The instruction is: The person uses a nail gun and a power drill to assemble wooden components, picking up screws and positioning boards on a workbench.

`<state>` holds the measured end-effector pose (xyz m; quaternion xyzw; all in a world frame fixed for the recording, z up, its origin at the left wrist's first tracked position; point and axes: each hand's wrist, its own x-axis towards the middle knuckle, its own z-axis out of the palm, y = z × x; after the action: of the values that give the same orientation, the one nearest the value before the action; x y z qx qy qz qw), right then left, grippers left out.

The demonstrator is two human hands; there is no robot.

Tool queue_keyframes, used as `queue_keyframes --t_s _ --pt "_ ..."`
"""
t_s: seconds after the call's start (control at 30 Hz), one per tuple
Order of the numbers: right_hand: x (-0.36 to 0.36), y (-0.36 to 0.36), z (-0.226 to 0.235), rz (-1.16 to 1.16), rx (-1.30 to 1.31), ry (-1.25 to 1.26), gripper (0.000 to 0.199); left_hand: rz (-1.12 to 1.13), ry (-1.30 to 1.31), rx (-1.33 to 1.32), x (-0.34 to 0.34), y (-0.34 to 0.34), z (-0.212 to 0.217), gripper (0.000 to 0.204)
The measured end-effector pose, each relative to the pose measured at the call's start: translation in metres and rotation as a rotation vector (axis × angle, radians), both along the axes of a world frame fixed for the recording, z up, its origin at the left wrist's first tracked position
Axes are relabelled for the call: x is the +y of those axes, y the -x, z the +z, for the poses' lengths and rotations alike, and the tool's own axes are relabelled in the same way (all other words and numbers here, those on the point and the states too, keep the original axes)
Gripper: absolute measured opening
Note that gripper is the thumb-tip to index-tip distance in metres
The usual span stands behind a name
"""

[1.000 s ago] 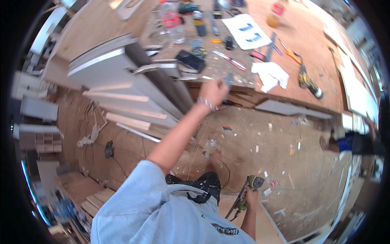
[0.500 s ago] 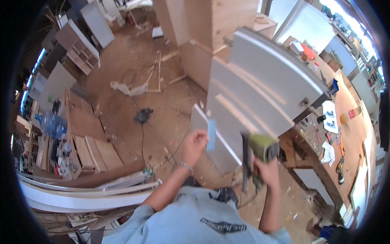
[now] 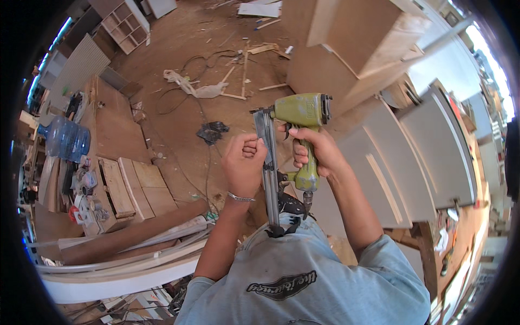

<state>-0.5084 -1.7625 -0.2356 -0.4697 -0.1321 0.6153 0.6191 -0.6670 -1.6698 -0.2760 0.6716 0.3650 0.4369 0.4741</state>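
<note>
My right hand point(image 3: 314, 149) is wrapped round the handle of an olive-green nail gun point(image 3: 298, 109), held upright in front of my chest. Its long metal magazine point(image 3: 271, 187) runs down toward my shirt, and an air fitting point(image 3: 307, 199) sits at the foot of the handle. My left hand point(image 3: 242, 162), with a chain bracelet at the wrist, is closed beside the magazine's upper part. Thumb and fingertips pinch a thin blue-grey nail strip point(image 3: 261, 129) against the magazine; its lower end is hidden by the fingers.
Grey panels point(image 3: 379, 157) with wooden strips lean at the right, by a workbench point(image 3: 471, 238). Cables and a plastic sheet point(image 3: 195, 86) lie on the dirt floor ahead. At the left are a blue water jug point(image 3: 65, 140), boards point(image 3: 143, 187) and a long brown roll point(image 3: 135, 233).
The nail gun has come from the right to the middle and been raised. My left hand has brought the light-blue strip to the magazine. The view has turned, shifting the panels rightward.
</note>
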Motion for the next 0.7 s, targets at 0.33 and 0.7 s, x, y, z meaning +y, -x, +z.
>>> queue_keyframes --t_s 0.33,0.7 --pt "0.323 -0.082 -0.013 0.181 0.122 0.083 0.037 0.165 -0.125 0.187 0.293 -0.067 -0.002 0.012" --pt "0.649 -0.176 -0.036 0.268 0.126 0.083 0.037 0.281 -0.194 0.329 0.608 -0.153 -0.028 0.013"
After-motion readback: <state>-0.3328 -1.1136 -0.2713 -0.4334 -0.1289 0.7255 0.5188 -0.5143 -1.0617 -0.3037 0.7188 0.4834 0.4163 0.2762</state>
